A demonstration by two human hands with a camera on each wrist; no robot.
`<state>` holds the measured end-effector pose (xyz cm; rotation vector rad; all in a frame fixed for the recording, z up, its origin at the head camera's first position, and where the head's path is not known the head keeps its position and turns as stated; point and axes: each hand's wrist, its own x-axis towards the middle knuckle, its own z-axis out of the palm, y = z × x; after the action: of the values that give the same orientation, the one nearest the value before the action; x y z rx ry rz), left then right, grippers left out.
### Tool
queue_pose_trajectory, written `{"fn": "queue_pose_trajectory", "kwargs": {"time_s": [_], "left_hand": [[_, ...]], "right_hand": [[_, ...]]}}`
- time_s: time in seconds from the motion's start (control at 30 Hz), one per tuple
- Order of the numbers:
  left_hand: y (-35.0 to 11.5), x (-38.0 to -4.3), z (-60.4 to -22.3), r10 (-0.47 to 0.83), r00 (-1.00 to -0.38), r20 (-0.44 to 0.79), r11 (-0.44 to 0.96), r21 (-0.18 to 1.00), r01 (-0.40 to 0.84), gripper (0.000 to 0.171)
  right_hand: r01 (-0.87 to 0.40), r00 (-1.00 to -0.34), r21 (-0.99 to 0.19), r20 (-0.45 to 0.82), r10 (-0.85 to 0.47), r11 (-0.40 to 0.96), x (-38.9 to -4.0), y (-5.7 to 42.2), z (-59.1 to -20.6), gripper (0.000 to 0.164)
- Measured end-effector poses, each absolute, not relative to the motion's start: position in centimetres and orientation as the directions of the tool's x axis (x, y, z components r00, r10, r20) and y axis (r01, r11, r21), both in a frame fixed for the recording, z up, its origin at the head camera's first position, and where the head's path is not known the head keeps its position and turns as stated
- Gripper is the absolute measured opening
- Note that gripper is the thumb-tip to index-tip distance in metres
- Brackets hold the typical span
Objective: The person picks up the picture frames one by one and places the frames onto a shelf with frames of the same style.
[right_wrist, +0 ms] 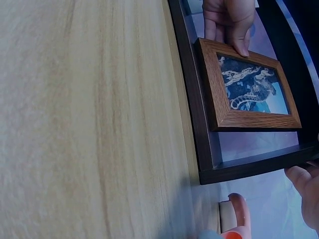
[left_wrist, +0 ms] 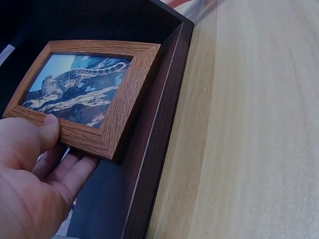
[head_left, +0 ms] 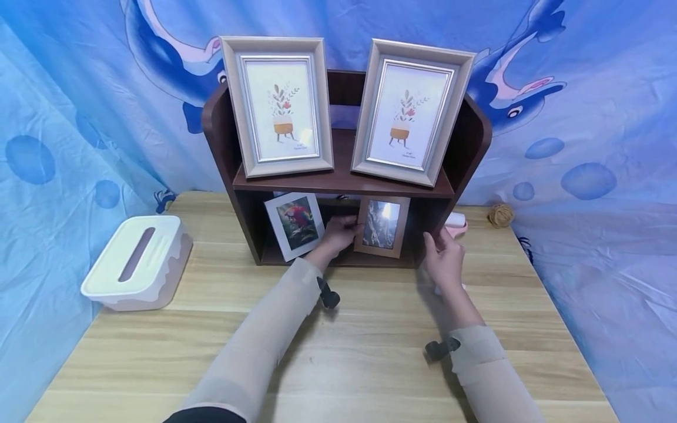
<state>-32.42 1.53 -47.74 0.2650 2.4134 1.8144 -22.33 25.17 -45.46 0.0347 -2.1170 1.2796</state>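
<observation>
My left hand [head_left: 338, 234] reaches into the lower compartment of a dark brown shelf [head_left: 344, 185]. Its thumb lies on the front of a brown wooden photo frame [left_wrist: 119, 117] and its fingers are behind it, pinching one side. The frame holds a picture of a spotted, long-tailed cat on rocks. My right hand [head_left: 445, 261] holds the shelf's right side panel [right_wrist: 254, 163] low down, thumb and fingers on either side of its edge. Left of my left hand, a white photo frame [head_left: 298, 226] with a parrot picture leans in the same compartment.
Two large pale photo frames [head_left: 277, 167] stand on the upper tier. A white tissue box [head_left: 137, 258] sits at the table's left. Right of the shelf are a pink and white object [head_left: 456, 224] and a twine ball [head_left: 500, 215]. Blue dolphin curtains [head_left: 576, 170] surround the table.
</observation>
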Motion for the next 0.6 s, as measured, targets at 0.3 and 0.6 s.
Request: {"fn": "queue_pose_trajectory", "kwargs": {"time_s": [0.3,0.6], "left_hand": [[1.37,-31.99,-47.98,0.205,-0.979,0.012,0.312,0.947,0.077,0.031],[1.53,-31.83,-48.2,0.186,-0.98,0.075,0.387,0.911,0.143,0.029]], "right_hand": [[-0.335,-0.788,-0.782,0.538,0.299,0.525,-22.23,25.13,-45.51,0.015],[-0.347,-0.78,-0.778,0.55,0.301,0.523,-22.35,25.15,-45.57,0.014]]}}
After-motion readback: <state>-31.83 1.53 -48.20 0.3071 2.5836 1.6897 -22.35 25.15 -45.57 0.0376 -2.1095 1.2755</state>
